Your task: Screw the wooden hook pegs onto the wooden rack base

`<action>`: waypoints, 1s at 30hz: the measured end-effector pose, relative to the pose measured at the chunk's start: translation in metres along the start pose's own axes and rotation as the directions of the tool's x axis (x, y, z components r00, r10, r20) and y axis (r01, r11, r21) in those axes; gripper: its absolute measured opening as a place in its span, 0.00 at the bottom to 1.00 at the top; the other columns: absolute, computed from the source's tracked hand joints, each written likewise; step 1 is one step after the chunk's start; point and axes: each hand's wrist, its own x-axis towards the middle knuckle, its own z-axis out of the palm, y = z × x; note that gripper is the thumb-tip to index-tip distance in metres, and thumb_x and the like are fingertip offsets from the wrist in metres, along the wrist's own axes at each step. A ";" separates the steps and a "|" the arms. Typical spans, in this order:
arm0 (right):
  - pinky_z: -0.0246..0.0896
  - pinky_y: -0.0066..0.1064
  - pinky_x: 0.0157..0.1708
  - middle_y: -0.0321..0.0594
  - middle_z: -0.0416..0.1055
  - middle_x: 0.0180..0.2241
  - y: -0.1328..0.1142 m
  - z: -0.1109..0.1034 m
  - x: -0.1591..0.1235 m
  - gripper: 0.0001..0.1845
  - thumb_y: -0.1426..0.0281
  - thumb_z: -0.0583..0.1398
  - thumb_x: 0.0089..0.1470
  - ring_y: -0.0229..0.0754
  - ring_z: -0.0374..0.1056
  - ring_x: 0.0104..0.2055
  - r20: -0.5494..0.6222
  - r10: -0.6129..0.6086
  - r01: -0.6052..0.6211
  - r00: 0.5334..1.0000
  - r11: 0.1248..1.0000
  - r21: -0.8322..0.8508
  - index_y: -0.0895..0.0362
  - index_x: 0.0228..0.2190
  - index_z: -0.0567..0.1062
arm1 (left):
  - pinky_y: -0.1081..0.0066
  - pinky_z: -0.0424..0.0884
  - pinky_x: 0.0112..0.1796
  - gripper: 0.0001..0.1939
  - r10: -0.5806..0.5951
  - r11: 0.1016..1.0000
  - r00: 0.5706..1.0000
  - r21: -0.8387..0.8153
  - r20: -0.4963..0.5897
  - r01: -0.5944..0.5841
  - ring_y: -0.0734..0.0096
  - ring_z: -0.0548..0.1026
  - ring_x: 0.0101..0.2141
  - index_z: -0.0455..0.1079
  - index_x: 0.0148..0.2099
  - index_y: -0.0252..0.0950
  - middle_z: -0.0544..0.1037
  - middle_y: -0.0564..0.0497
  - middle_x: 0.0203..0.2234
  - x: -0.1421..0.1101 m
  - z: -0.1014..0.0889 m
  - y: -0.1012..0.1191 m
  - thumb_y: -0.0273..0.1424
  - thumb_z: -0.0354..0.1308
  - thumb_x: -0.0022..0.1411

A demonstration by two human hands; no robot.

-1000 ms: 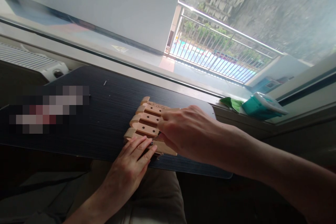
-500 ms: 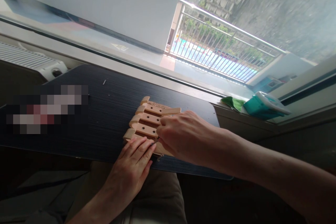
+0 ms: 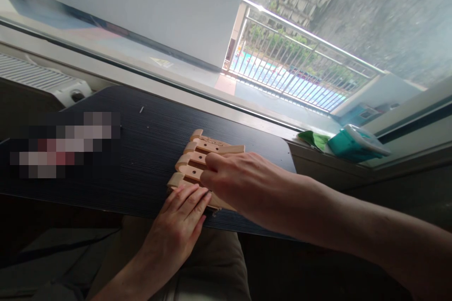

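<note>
A pale wooden slatted piece point(image 3: 187, 162) with rounded, hooked ends and dark round spots along its slats lies on the dark table. My left hand point(image 3: 180, 216) rests on its near edge, fingers stretched out over the wood and thumb lower down. Over the right part of the slats, my right hand point(image 3: 233, 178) is closed with the knuckles up; whatever it pinches is hidden under the fingers. A small dark tip point(image 3: 209, 192) shows beside my left fingertips, too small to name. One slat end point(image 3: 233, 149) sticks out past my right hand.
The dark wood-grain table point(image 3: 141, 150) stands against a window sill point(image 3: 197, 106). A blurred patch point(image 3: 63, 146) covers something at the left. A white radiator point(image 3: 45, 80) is behind it. On the sill at right are a green cloth point(image 3: 312, 140) and a teal container point(image 3: 355, 143).
My right hand has shifted slightly left across the slats and now covers some dark spots that showed before. My left hand has stayed nearly still on the wood.
</note>
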 end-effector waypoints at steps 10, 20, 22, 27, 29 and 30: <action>0.61 0.33 0.37 0.42 0.73 0.37 0.000 0.001 0.006 0.12 0.83 0.52 0.57 0.40 0.68 0.37 0.023 0.040 -0.040 0.999 0.999 0.003 0.61 0.34 0.74 | 0.57 0.65 0.55 0.16 -0.009 1.000 1.000 0.012 0.011 0.009 0.60 0.70 0.51 0.72 0.51 0.34 0.78 0.46 0.45 -0.003 0.003 -0.001 0.26 0.48 0.66; 0.63 0.32 0.40 0.44 0.74 0.39 -0.003 0.000 0.005 0.10 0.80 0.53 0.58 0.42 0.70 0.42 0.010 0.059 -0.058 0.998 0.995 -0.076 0.59 0.37 0.73 | 0.57 0.65 0.54 0.16 0.001 1.000 0.999 -0.003 0.038 -0.001 0.60 0.70 0.51 0.72 0.51 0.36 0.76 0.45 0.46 -0.001 -0.002 -0.003 0.26 0.48 0.65; 0.64 0.34 0.42 0.45 0.73 0.39 -0.002 0.000 0.006 0.11 0.80 0.52 0.59 0.43 0.70 0.43 0.021 0.051 -0.049 0.998 0.994 -0.102 0.59 0.37 0.73 | 0.57 0.66 0.54 0.15 -0.002 1.000 0.999 -0.005 0.034 0.002 0.59 0.69 0.51 0.72 0.50 0.36 0.75 0.45 0.46 0.000 -0.003 -0.004 0.26 0.49 0.65; 0.66 0.32 0.42 0.45 0.74 0.39 -0.001 0.000 0.010 0.11 0.80 0.52 0.58 0.42 0.70 0.41 0.041 0.036 -0.032 0.999 0.994 -0.101 0.59 0.35 0.74 | 0.58 0.65 0.54 0.15 0.023 1.000 1.000 0.006 0.021 -0.023 0.59 0.69 0.52 0.72 0.49 0.34 0.74 0.43 0.46 -0.001 -0.002 -0.005 0.24 0.49 0.64; 0.66 0.33 0.41 0.45 0.74 0.39 0.001 0.000 0.011 0.11 0.80 0.52 0.58 0.42 0.70 0.40 0.052 0.037 -0.033 0.998 0.997 -0.075 0.59 0.35 0.73 | 0.58 0.65 0.55 0.15 0.022 1.000 0.999 0.005 0.029 -0.023 0.59 0.68 0.52 0.72 0.49 0.34 0.73 0.43 0.47 -0.001 -0.002 -0.005 0.23 0.49 0.64; 0.66 0.33 0.41 0.45 0.74 0.38 0.002 0.000 0.011 0.12 0.81 0.52 0.58 0.42 0.70 0.40 0.061 0.037 -0.033 0.997 0.998 -0.058 0.59 0.34 0.73 | 0.57 0.65 0.55 0.15 0.020 1.000 0.999 0.001 0.036 -0.020 0.59 0.68 0.52 0.72 0.49 0.34 0.73 0.44 0.47 -0.001 -0.001 -0.005 0.23 0.49 0.64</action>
